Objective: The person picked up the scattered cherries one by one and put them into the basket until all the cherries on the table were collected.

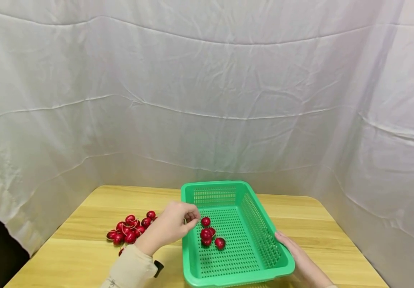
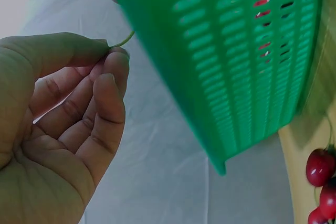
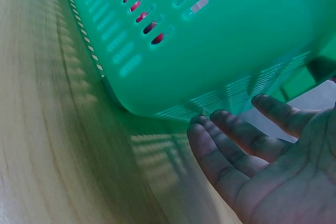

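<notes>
My left hand (image 1: 173,222) is over the left rim of a green plastic basket (image 1: 238,275), with thumb and fingertips pinching a thin green cherry stem (image 2: 125,40). The stem runs behind the basket's rim in the left wrist view. Just beyond those fingertips, in the head view, a red cherry (image 1: 205,221) shows inside the basket. Several more cherries (image 1: 220,243) lie on its perforated floor, towards the left side. My right hand (image 1: 298,256) is at the basket's near right corner; its slightly bent fingers (image 3: 252,142) rest against the outer wall, as the right wrist view shows.
A pile of red cherries with stems (image 1: 130,237) lies on the wooden table (image 1: 77,258) left of the basket, partly hidden by my left forearm. White cloth (image 1: 207,100) hangs around the back and sides of the table.
</notes>
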`<state>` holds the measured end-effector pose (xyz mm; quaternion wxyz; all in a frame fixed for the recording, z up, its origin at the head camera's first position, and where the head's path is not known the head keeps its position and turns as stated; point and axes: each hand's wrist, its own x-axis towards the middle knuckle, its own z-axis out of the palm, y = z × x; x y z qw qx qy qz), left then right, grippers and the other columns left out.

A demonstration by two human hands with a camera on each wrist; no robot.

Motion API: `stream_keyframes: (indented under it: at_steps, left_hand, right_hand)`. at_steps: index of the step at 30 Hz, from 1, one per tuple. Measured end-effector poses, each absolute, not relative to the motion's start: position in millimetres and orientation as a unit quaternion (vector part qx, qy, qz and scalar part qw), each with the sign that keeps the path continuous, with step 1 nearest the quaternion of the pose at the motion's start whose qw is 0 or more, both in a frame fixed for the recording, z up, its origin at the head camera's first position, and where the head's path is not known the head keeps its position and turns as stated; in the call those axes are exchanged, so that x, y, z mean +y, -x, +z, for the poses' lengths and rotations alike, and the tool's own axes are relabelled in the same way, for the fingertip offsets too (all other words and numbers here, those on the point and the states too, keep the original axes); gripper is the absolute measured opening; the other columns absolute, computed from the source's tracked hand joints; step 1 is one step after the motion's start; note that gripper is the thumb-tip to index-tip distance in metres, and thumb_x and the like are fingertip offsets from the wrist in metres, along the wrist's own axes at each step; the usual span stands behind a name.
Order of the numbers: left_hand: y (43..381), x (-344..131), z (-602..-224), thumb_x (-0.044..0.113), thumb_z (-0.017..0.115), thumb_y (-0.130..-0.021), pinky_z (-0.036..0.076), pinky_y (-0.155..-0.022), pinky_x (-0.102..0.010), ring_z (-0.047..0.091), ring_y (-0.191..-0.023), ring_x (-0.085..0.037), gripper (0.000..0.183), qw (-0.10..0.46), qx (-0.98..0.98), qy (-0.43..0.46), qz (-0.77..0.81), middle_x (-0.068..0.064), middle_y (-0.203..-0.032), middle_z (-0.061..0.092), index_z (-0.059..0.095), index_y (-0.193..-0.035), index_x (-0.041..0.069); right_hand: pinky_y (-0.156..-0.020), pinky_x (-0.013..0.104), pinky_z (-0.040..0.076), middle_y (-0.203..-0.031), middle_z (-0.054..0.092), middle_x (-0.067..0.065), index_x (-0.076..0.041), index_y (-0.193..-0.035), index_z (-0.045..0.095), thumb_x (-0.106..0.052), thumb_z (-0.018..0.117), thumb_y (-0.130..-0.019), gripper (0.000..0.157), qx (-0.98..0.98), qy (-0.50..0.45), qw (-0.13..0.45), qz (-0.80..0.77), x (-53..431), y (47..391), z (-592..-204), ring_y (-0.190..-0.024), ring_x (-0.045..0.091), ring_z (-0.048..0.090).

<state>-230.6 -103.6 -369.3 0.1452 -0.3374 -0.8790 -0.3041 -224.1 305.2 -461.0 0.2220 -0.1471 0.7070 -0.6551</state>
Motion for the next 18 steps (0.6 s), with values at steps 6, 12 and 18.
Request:
stream_keyframes:
  at_steps: [6,12,18]
  left_hand:
    - [233,-94,-380,-0.002,0.073,-0.095,0.058,-0.071,-0.017,0.064,-0.075,0.002,0.013,0.128,-0.869,0.357,-0.317,-0.001,-0.086,0.077,0.076,-0.091,0.010]
    - [237,-86,-390,0.001,0.073,-0.097,0.058,-0.073,-0.018,0.062,-0.076,0.004,0.012,0.092,-0.875,0.358,-0.314,0.000,-0.085,0.076,0.076,-0.092,0.011]
    - [238,-85,-393,0.000,0.074,-0.096,0.058,-0.072,-0.018,0.062,-0.075,0.004,0.013,0.090,-0.877,0.357,-0.309,0.004,-0.083,0.074,0.076,-0.090,0.011]
  right_hand:
    - [-0.106,0.022,0.050,-0.154,0.048,-0.002,0.000,-0.170,-0.006,-0.047,0.023,-0.118,0.076,0.706,0.153,0.218,-0.657,307,225,-463,-0.128,0.012,0.060]
    - [-0.106,0.024,0.050,-0.152,0.050,-0.003,-0.003,-0.171,-0.005,-0.049,0.024,-0.118,0.076,0.701,0.148,0.226,-0.660,307,224,-462,-0.128,0.016,0.061]
    - [-0.106,0.022,0.049,-0.157,0.045,-0.001,-0.004,-0.171,-0.004,-0.050,0.024,-0.117,0.076,0.704,0.143,0.224,-0.658,306,224,-461,-0.130,0.014,0.059]
